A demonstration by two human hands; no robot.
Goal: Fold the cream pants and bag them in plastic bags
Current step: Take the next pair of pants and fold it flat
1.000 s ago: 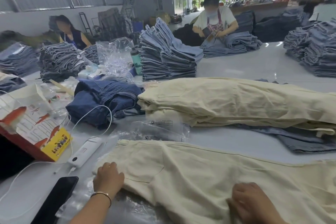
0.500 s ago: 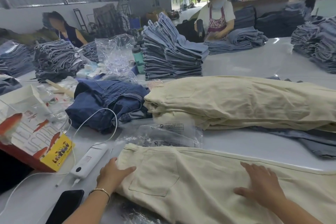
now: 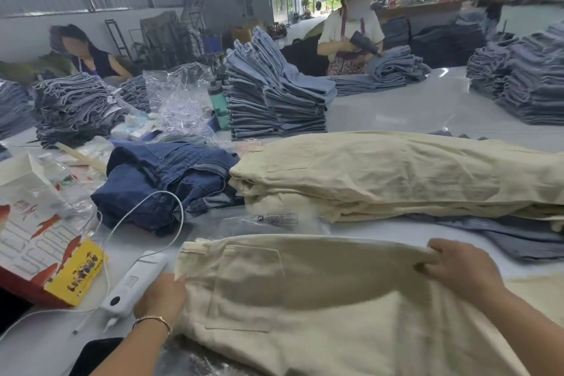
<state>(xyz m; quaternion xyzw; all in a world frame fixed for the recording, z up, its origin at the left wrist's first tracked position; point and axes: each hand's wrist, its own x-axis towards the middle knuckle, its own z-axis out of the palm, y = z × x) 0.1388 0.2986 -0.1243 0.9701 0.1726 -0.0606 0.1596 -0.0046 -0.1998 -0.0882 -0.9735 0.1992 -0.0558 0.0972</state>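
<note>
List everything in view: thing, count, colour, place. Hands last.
cream pants: one, cream, nearest, being folded
pile of cream pants: one, cream, behind it
plastic bag: one, clear, between them
dark jeans: heap, dark blue, left of pile
jeans stacks: several, light blue, far table
white device: one, corded, by left hand
bottle: one, green, mid-table
workers: three, background
left hand: grips waistband
right hand: pinches raised fold

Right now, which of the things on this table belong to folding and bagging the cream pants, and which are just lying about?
For the job:
- cream pants, gripped by the left hand and right hand
- stack of cream pants
- plastic bag

Lying about:
- dark blue jeans
- white charger with cable
- red and yellow box
- green bottle
- stacks of light jeans
</note>
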